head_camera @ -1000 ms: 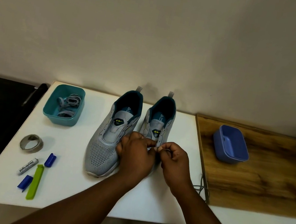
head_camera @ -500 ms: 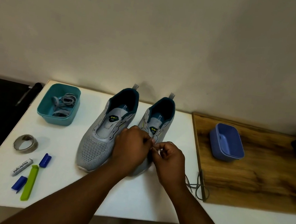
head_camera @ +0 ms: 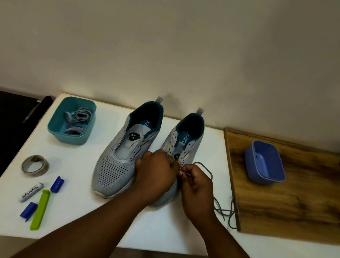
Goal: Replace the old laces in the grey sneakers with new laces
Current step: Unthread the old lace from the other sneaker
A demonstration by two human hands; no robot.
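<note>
Grey lace point(head_camera: 205, 169) loops up from my right hand point(head_camera: 198, 191), whose fingers pinch its tip just right of the right sneaker point(head_camera: 179, 152)'s lower eyelets; its slack trails across the table point(head_camera: 171, 229) toward the wooden board point(head_camera: 297, 204). My left hand point(head_camera: 153, 177) curls over that shoe's forefoot. I judge the tip must travel left, across the shoe.

two laceless grey sneakers point(head_camera: 124, 157) side by side, dark lace point(head_camera: 221, 210) trailing beside the right one
</note>
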